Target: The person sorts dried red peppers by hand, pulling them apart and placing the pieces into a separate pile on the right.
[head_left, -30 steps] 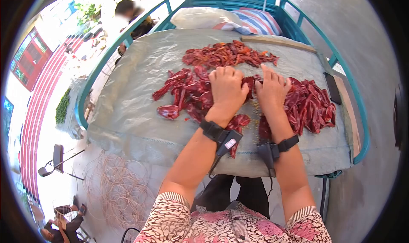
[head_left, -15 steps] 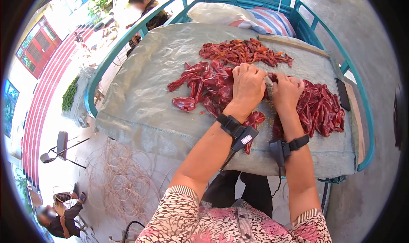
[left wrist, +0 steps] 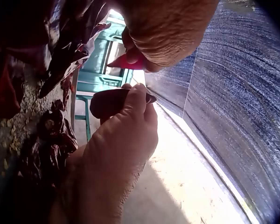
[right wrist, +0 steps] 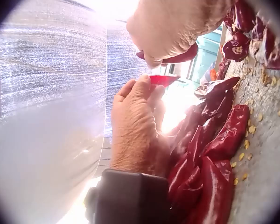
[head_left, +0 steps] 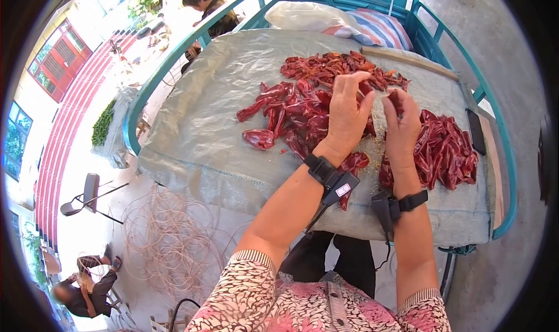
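Observation:
Above the covered platform, my left hand (head_left: 349,113) pinches a dark red dried chili pepper piece (left wrist: 105,103) between thumb and fingers. My right hand (head_left: 403,128), a little apart from it, holds a smaller bright red pepper piece (right wrist: 162,80) at the fingertips. Loose red peppers (head_left: 294,108) lie beside and under the left hand. Another heap of whole-looking dark red peppers (head_left: 445,154) is to the right of the right wrist. Behind the hands spreads a pile of orange-red pepper pieces (head_left: 326,66). Pale yellow seeds (right wrist: 246,144) are scattered between the heaps.
A grey-green woven sheet (head_left: 198,122) covers the platform inside a teal cart rail (head_left: 135,108). At the right edge lies a black phone (head_left: 476,133); a wooden strip (head_left: 410,62) and sacks (head_left: 311,16) are at the back. Two other people sit to the left.
The hands were low over the peppers, then close together at one pepper. Now they are raised and apart, a piece in each. The head view has shifted slightly.

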A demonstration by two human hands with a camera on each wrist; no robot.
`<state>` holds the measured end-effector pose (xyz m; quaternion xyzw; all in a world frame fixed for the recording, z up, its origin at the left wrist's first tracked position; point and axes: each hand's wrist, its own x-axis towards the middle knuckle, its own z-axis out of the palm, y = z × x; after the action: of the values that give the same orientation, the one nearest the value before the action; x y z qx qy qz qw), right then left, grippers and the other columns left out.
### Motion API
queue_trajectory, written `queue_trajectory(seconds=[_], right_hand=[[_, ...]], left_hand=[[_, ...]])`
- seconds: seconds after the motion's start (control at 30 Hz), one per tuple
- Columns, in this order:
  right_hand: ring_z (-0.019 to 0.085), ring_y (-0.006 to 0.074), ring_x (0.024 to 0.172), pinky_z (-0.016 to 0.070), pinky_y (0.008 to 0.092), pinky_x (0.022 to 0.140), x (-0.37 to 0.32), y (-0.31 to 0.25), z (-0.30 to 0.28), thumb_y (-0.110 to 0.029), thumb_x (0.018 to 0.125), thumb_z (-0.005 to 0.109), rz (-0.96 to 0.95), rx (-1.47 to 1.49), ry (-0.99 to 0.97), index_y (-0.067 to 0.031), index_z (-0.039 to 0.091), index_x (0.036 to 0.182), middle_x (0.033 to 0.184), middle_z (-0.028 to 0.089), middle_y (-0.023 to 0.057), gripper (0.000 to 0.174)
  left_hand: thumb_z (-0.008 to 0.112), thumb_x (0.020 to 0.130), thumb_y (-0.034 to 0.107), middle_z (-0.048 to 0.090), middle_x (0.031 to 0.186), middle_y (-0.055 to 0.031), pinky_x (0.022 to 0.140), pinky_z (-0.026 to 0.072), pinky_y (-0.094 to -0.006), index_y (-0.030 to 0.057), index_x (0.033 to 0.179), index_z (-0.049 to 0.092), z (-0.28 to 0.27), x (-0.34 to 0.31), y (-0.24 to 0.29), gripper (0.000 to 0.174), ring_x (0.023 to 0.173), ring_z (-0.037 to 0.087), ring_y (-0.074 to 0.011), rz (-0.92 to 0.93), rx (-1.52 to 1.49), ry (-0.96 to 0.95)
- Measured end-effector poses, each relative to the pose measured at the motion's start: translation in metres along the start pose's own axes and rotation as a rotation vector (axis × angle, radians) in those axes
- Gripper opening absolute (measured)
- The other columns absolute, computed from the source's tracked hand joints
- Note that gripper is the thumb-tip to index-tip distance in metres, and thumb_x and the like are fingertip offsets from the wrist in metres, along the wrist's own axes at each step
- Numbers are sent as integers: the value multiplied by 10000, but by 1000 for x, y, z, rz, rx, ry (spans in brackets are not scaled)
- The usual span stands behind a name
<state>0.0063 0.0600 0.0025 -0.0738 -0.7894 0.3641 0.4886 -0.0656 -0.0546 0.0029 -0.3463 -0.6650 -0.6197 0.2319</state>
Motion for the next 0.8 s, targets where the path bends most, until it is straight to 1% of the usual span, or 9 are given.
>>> queue_trajectory(seconds=[0.2, 0.27, 0.37, 0.4, 0.5, 0.53, 0.67, 0.77, 0.8], right_hand=[[686, 251, 909, 547, 365, 837, 2, 13, 3, -117, 964, 702, -59, -48, 33, -59, 685, 1253, 1051, 716, 145, 295], [694, 254, 914, 550, 365, 837, 2, 11, 4, -124, 968, 698, 41, 83, -78, -59, 680, 1269, 1075, 723, 141, 308], [705, 267, 944, 553, 370, 846, 0, -11, 2, -128, 962, 702, 103, 148, -198, -57, 677, 1267, 1089, 731, 138, 314], [709, 272, 957, 554, 372, 851, 0, -16, -1, -128, 958, 705, 108, 151, -233, -55, 677, 1262, 1090, 733, 137, 313], [723, 272, 944, 568, 365, 825, 0, 1, 3, -103, 931, 722, -164, 26, -195, -63, 688, 1223, 1074, 736, 132, 297], [724, 292, 940, 575, 373, 820, 0, 3, 3, -87, 894, 747, -199, 29, -191, -73, 672, 1229, 1034, 735, 134, 344], [701, 301, 958, 552, 391, 854, -4, -1, 5, -104, 859, 775, 96, 163, -277, -85, 628, 1296, 1014, 726, 109, 461], [685, 275, 899, 517, 388, 846, 6, -9, -4, -112, 863, 749, -230, -125, -82, -104, 637, 1289, 997, 718, 93, 441], [657, 259, 934, 456, 411, 919, 8, -2, -6, -112, 854, 716, -150, -96, -14, -127, 640, 1289, 1014, 707, 67, 442]], left_hand=[[715, 896, -36, 554, 1201, -100, 699, 553, -283, 67, 1314, 617, 3, 2, -9, 441, 810, 626, -140, 73, 120, 102], [709, 931, 10, 579, 1159, -80, 684, 540, -272, 53, 1300, 641, 6, 0, -2, 377, 805, 617, -124, -21, -65, 155], [706, 967, 105, 614, 1050, -79, 669, 521, -277, 39, 1238, 678, -1, 0, -4, 281, 794, 613, -132, -27, -38, -7], [704, 981, 178, 617, 937, -76, 661, 508, -290, 36, 1190, 700, 0, 1, 0, 252, 760, 605, -142, -6, -50, -18], [708, 980, 195, 615, 918, -82, 665, 511, -307, 34, 1198, 693, -2, 1, 3, 271, 729, 597, -153, 100, 88, -86], [711, 974, 160, 648, 929, -79, 682, 518, -298, 30, 1179, 696, -3, 2, 4, 243, 749, 621, -151, 48, 56, -107], [699, 975, 93, 702, 892, -55, 702, 524, -272, 23, 1127, 703, 4, -2, -9, 167, 786, 659, -117, -151, -165, -93], [694, 979, 98, 696, 864, -50, 690, 522, -274, 19, 1100, 700, 2, 1, -6, 145, 755, 647, -108, -28, 21, 37], [699, 972, 105, 696, 885, -63, 692, 523, -280, 20, 1065, 702, 0, 1, -6, 126, 754, 647, -118, -107, 13, 32]])
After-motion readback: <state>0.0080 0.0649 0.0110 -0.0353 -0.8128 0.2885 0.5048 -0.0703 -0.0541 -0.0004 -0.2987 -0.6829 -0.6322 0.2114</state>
